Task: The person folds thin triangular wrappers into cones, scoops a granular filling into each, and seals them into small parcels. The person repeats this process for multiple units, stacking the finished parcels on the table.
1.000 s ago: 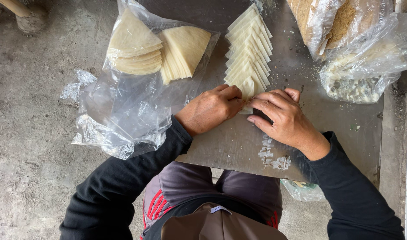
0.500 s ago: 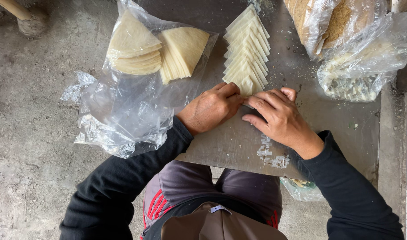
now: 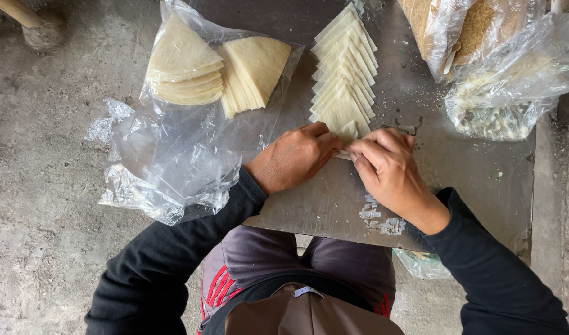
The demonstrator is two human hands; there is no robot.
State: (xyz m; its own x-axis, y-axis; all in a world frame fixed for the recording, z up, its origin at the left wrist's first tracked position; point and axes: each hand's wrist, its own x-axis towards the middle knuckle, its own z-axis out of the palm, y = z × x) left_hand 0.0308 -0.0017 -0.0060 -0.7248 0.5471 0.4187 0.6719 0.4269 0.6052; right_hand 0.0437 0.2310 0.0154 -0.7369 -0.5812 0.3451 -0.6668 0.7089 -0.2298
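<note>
My left hand (image 3: 295,157) and my right hand (image 3: 388,170) meet fingertip to fingertip on a grey metal board (image 3: 334,198). Between the fingers both pinch a small pale folded wrapper (image 3: 344,153), mostly hidden by them. Just beyond the fingertips lies a fanned row of pale dough wrappers (image 3: 344,80) running away from me. Both arms wear black sleeves.
Two stacks of triangular wrappers (image 3: 216,71) lie on a clear plastic bag (image 3: 166,155) at the left. Clear bags with brown crumbs (image 3: 464,31) and a pale filling (image 3: 501,99) sit at the top right. A concrete floor (image 3: 42,186) surrounds the board.
Both hands have shifted slightly and drawn closer, fingertips now pressed together on the nearest wrapper at the row's end.
</note>
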